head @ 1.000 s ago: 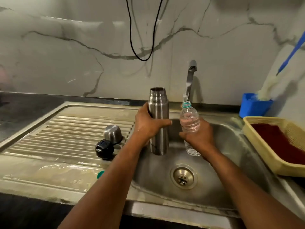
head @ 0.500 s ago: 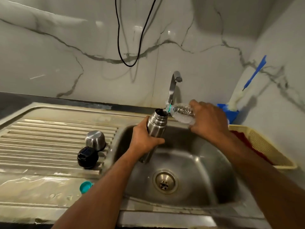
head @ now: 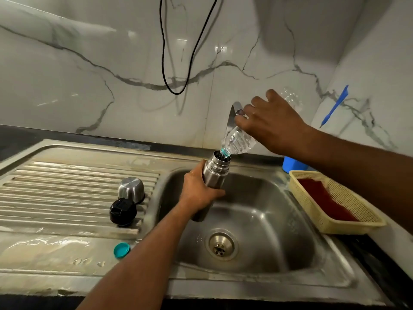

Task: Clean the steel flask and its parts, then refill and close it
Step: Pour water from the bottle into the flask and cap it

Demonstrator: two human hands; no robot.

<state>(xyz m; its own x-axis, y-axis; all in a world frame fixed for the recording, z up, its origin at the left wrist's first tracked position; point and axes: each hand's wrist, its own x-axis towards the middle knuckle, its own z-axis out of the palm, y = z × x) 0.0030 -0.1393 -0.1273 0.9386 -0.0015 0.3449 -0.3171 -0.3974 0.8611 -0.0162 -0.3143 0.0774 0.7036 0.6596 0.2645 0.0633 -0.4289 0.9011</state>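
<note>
The left hand (head: 199, 191) is closed around the body of the steel flask (head: 214, 175), fingers wrapped across its front and thumb on the near side. The flask is held above the sink basin (head: 263, 211), tilted with its open mouth leaning toward the back right. Its lower end shows below the hand, clear of the basin floor.

The right hand (head: 271, 126) grips a clear plastic bottle (head: 238, 143) from above, fingers curled over its body. The bottle is upended at a slant, base high behind the hand, neck down. Its teal-ringed neck sits at the flask's mouth, touching or just inside the rim; which of the 2 cannot be told. Water is visible in the bottle's lower part.

The tap (head: 232, 117) stands behind the bottle, partly hidden by the right hand.

On the ribbed draining board (head: 67, 189) left of the basin lie 2 flask parts: a steel cup (head: 131, 190), inverted, and just in front of it a black stopper (head: 123, 211). They are touching or very nearly so. A teal bottle cap (head: 121, 250) lies nearer, on the flat wet strip of the board, beside the left forearm.

The drain strainer (head: 221, 246) sits in the basin floor. Right of the sink, on the bench, a yellow mesh basket (head: 366, 220) holds a dark red cloth (head: 324, 200). Behind it stands a blue container (head: 292, 165), partly hidden by the right forearm. A black cable (head: 165, 70) hangs in a loop against the marble wall.
</note>
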